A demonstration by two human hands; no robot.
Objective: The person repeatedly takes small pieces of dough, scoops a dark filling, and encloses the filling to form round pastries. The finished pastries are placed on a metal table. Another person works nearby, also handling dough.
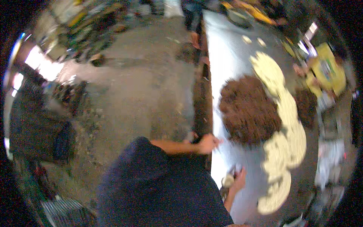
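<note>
My left hand (pixel 210 144) is over the near edge of a long metal-topped table (pixel 224 54). Its fingers look bent, and blur hides whether they hold anything. Lower right, my right hand (pixel 239 179) is beside a small round pale-topped object (pixel 227 180); whether it grips this is unclear. Beyond my hands, a large brown coarse mass (pixel 249 110) lies on the table, against a long irregular band of pale yellow dough-like material (pixel 292 127). Two small pale pieces (pixel 246 39) lie towards the top of the view. Another brown mass (pixel 306 107) shows past the band.
A person in a yellow shirt (pixel 326 68) is across the table at the right. Another person's dark-clothed legs (pixel 194 14) are near the table's far end. Concrete-like floor (pixel 133 85) extends left of the table. A large dark object (pixel 37 122) stands at far left.
</note>
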